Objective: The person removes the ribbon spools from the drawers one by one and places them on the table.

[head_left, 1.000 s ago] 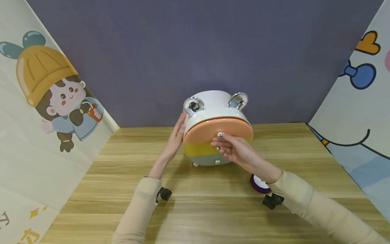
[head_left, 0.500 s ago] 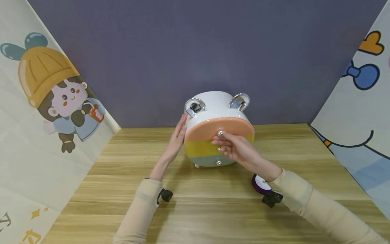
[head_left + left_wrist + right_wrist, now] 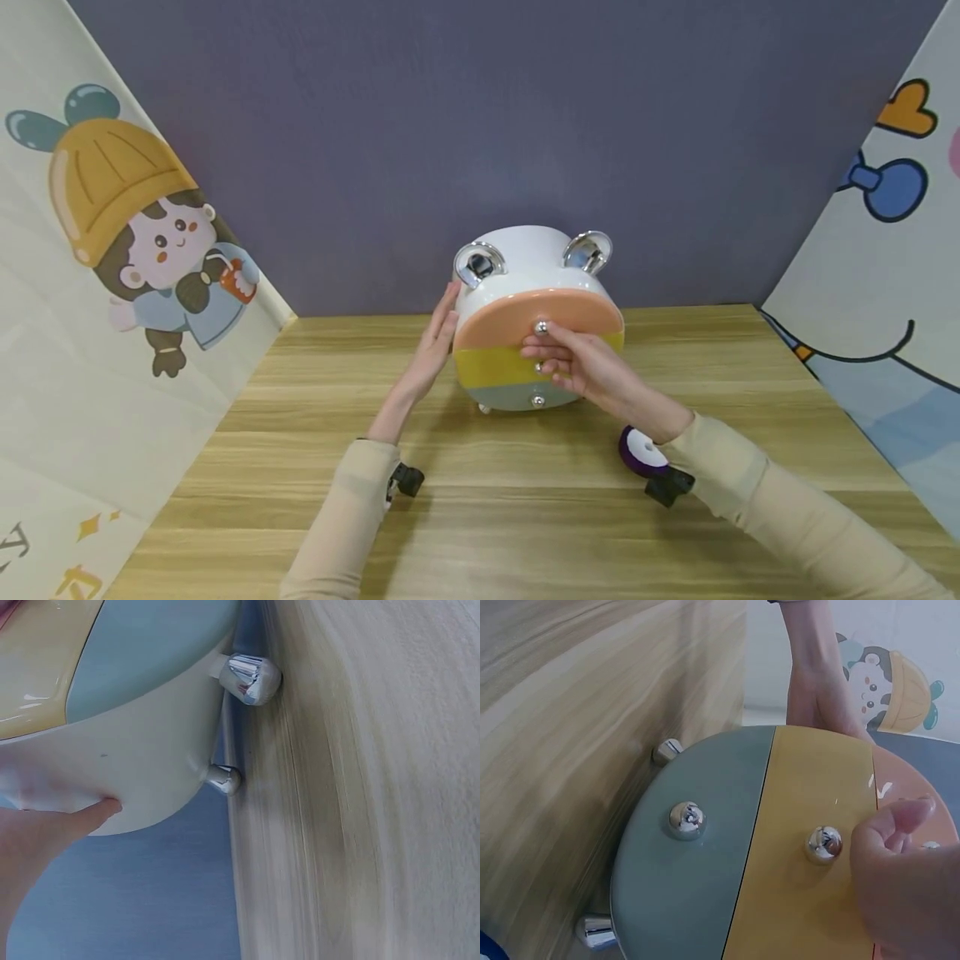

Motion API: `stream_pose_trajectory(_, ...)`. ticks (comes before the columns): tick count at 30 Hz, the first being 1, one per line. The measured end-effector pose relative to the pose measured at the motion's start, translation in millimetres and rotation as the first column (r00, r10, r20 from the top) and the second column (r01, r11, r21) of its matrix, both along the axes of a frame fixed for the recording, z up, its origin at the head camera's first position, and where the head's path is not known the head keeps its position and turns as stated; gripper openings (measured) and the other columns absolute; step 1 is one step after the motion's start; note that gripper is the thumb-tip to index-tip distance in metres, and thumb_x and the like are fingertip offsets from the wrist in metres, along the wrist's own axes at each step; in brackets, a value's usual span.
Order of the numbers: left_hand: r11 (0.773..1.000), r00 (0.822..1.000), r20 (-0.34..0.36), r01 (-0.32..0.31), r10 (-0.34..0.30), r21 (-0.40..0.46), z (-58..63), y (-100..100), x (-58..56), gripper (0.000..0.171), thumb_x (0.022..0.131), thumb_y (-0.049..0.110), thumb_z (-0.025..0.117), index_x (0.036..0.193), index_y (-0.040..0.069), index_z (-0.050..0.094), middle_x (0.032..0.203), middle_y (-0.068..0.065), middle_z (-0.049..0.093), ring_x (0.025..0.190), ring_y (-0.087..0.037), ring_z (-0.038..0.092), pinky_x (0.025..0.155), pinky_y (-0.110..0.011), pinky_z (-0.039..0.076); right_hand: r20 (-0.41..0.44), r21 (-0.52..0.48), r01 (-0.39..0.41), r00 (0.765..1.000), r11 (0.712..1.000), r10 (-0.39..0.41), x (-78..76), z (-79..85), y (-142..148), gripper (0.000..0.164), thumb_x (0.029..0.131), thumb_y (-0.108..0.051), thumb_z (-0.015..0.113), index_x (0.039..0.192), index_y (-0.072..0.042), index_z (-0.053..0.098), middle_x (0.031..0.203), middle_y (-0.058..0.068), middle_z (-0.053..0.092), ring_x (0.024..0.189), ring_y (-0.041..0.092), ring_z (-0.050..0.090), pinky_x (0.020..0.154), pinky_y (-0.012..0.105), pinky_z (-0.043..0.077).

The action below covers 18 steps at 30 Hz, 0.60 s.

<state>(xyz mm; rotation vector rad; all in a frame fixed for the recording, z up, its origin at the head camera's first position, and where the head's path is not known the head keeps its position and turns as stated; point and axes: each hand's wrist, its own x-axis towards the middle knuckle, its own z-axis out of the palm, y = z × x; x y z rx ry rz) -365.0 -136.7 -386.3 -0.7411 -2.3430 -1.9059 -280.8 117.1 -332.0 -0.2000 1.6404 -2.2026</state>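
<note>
A small round-fronted drawer cabinet (image 3: 528,258) stands on the table, white with two silver ears. Its front has an orange drawer (image 3: 495,321), a yellow drawer (image 3: 487,367) and a grey-green drawer (image 3: 498,397), each bearing a silver knob. My right hand (image 3: 588,367) pinches the top drawer knob (image 3: 542,328) between thumb and fingers; in the right wrist view the hand partly covers that knob. All three drawers sit flush. With fairly straight fingers, my left hand (image 3: 433,346) rests on the cabinet's left side; its thumb (image 3: 97,816) touches the white shell in the left wrist view.
A purple-rimmed white disc (image 3: 642,452) lies on the wooden table (image 3: 480,517), partly behind the right wrist. Behind the cabinet rises a dark grey-blue wall (image 3: 480,125). Printed cartoon panels stand at left and right. Short silver feet (image 3: 253,679) hold the cabinet up.
A second ago a thin gap showed above the orange drawer; it had closed by half a second ago as the drawer went in. Both hands stay in nearly the same places.
</note>
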Motion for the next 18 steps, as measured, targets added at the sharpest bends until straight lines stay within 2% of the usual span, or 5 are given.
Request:
stream_pose_trajectory(4,1.0,1.0,-0.01,-0.002,0.002,0.006,-2.9,-1,-1.6,0.05,0.109,0.038,0.03,0.158,0.039,0.019,0.17,0.004,0.002,0.157,-0.019,0.002,0.126,-0.06,0.005,0.035,-0.003,-0.017,0.999,1.0,0.017,5.9,-5.6,3,0.035,0.106,-0.035,0.044,0.099,-0.014,0.071,0.092,-0.005,0.077,0.067,0.002,0.062,0.061,0.013,0.052)
stream_pose_trajectory(8,1.0,1.0,-0.01,-0.006,0.006,0.003,-2.9,-1,-2.6,0.049,0.108,0.04,0.03,0.156,0.044,0.019,0.17,0.003,0.0,0.157,-0.019,0.002,0.125,-0.061,0.006,0.058,0.018,-0.044,0.997,0.999,0.043,13.7,-17.7,6,0.036,0.107,-0.035,0.042,0.099,-0.014,0.071,0.092,-0.005,0.077,0.068,0.002,0.061,0.064,0.013,0.053)
stream_pose_trajectory(11,1.0,1.0,-0.014,-0.005,0.005,0.004,-2.4,-2,-2.6,0.049,0.108,0.04,0.03,0.156,0.043,0.019,0.17,0.002,0.0,0.157,-0.02,0.001,0.125,-0.062,0.006,0.08,0.034,-0.059,0.995,0.998,0.056,18.0,-28.3,9,0.04,0.108,-0.035,0.04,0.097,-0.013,0.071,0.088,-0.005,0.076,0.067,0.002,0.061,0.064,0.014,0.053)
stream_pose_trajectory(14,1.0,1.0,0.001,0.003,-0.003,0.009,0.9,-2,1.2,0.05,0.108,0.04,0.029,0.157,0.042,0.018,0.17,0.006,-0.001,0.157,-0.02,0.001,0.124,-0.062,0.006,0.118,0.035,-0.052,0.992,0.998,0.047,20.3,-38.6,10,0.044,0.108,-0.036,0.038,0.095,-0.011,0.071,0.085,-0.004,0.075,0.065,0.002,0.061,0.063,0.014,0.053)
stream_pose_trajectory(18,1.0,1.0,0.025,0.001,-0.002,0.011,-0.7,0,1.9,0.05,0.108,0.042,0.03,0.156,0.045,0.018,0.169,0.013,0.001,0.157,-0.018,0.001,0.125,-0.061,0.005,0.158,0.024,-0.027,0.987,0.999,0.023,20.0,-48.4,9,0.046,0.108,-0.04,0.036,0.097,-0.009,0.069,0.085,-0.003,0.074,0.065,0.002,0.062,0.063,0.015,0.054)
